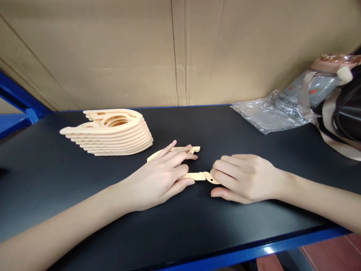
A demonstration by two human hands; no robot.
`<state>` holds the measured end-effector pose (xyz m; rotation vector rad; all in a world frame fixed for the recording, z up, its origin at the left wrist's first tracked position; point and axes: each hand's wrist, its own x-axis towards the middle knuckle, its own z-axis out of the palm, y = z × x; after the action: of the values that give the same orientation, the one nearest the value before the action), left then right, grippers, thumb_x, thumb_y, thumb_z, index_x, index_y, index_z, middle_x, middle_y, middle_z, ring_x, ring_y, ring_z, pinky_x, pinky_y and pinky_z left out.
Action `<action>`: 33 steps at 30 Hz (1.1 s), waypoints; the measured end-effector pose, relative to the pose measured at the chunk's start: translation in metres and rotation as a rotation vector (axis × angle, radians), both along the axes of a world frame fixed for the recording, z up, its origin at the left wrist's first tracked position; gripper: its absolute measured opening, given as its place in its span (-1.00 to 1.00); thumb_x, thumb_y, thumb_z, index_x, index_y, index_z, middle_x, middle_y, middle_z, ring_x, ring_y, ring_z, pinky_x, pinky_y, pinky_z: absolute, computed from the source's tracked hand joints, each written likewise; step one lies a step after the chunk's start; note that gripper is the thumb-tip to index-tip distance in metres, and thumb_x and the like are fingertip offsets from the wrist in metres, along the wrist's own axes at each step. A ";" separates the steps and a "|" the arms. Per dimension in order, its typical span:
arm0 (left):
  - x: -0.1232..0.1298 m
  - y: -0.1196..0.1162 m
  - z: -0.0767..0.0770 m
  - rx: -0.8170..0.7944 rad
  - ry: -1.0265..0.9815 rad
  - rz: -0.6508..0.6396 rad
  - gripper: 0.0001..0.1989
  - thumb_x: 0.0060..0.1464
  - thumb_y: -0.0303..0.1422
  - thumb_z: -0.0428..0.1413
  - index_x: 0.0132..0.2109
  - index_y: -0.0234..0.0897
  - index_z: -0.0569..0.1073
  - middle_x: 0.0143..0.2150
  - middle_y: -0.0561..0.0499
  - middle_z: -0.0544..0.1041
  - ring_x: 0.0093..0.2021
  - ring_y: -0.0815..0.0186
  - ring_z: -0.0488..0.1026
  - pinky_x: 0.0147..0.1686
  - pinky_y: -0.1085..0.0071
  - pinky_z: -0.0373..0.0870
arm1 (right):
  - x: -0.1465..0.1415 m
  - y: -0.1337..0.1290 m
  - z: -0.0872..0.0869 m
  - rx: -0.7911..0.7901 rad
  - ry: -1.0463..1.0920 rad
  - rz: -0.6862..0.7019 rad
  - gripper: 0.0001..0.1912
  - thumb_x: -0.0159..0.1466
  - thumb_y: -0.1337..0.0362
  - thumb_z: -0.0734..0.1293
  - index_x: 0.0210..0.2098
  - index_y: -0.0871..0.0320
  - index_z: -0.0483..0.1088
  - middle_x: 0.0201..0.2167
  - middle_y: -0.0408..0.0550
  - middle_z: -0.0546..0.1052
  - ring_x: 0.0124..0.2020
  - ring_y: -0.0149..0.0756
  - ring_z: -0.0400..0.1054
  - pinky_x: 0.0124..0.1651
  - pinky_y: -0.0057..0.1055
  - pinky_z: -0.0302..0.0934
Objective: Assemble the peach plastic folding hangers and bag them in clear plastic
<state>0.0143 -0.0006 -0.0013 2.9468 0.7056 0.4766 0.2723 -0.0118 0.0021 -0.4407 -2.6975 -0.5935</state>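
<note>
My left hand lies over a flat cream plastic frame on the dark tabletop. Its thumb and index finger close on the near arm of the frame, while the other fingers stretch across the far arm. A small rounded cream piece with a dark hole meets the end of the near arm; whether the two are joined I cannot tell. My right hand is curled with its fingertips on that rounded piece, hiding its right end. Behind my left hand stands a neat stack of cream plastic frames, each with a large oval opening.
The black tabletop has a blue metal edge at the front. Cardboard forms the back wall. At the right lie a clear plastic bag, a strapped drinking bottle and a black bag.
</note>
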 end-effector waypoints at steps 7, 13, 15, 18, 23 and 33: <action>-0.001 0.002 0.003 -0.059 -0.078 0.123 -0.72 0.33 -0.15 -0.01 -0.16 -0.30 0.39 0.23 -0.24 0.37 0.26 0.07 0.28 0.26 0.05 0.22 | 0.003 0.002 0.009 -0.149 0.056 -0.033 -0.59 0.44 0.09 0.16 -0.41 0.18 0.41 -0.55 -0.20 0.34 -0.54 -0.38 0.11 -0.45 -0.38 -0.03; -0.003 0.001 -0.004 -0.107 -0.118 0.252 -0.65 0.32 -0.05 -0.03 -0.01 -0.24 0.36 0.27 -0.17 0.33 0.29 0.06 0.25 0.27 0.00 0.20 | 0.007 0.007 0.016 -0.339 0.071 -0.035 -0.68 0.44 0.15 0.18 -0.33 0.17 0.41 -0.47 -0.15 0.42 -0.46 -0.37 0.19 -0.32 -0.37 0.04; -0.004 0.002 -0.005 -0.119 -0.118 0.278 -0.63 0.34 -0.06 -0.08 0.04 -0.24 0.36 0.28 -0.17 0.32 0.31 0.07 0.23 0.24 0.06 0.25 | 0.006 0.006 0.018 -0.417 0.071 -0.018 -0.71 0.44 0.20 0.18 -0.34 0.17 0.41 -0.40 -0.10 0.47 -0.35 -0.33 0.26 -0.18 -0.33 0.10; -0.005 0.002 -0.006 -0.117 -0.108 0.319 -0.58 0.35 -0.06 -0.11 0.10 -0.27 0.36 0.29 -0.18 0.32 0.31 0.08 0.24 0.24 0.08 0.27 | 0.003 0.001 0.020 -0.516 0.070 0.023 -0.79 0.42 0.27 0.19 -0.27 0.15 0.43 -0.22 -0.04 0.50 -0.13 -0.27 0.30 0.05 -0.24 0.09; -0.003 0.001 -0.004 -0.071 -0.077 0.295 -0.58 0.39 -0.14 -0.14 0.15 -0.32 0.38 0.28 -0.18 0.35 0.28 0.10 0.29 0.24 0.11 0.29 | -0.002 -0.007 0.020 -0.634 -0.005 0.042 -0.79 0.43 0.30 0.19 -0.21 0.12 0.47 -0.01 -0.01 0.43 0.04 -0.25 0.22 0.15 -0.25 0.06; -0.007 0.006 -0.004 -0.011 -0.092 0.215 -0.61 0.30 -0.57 -0.18 0.16 -0.36 0.38 0.19 -0.15 0.46 0.21 0.21 0.39 0.19 0.21 0.38 | -0.001 -0.004 0.014 -0.638 0.069 -0.026 -0.73 0.42 0.16 0.21 -0.09 0.18 0.46 -0.19 0.00 0.50 -0.22 -0.29 0.31 -0.13 -0.31 0.20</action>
<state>0.0076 0.0057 -0.0048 2.8301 1.0149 0.6170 0.2713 -0.0160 0.0162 -0.6351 -2.7665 0.2957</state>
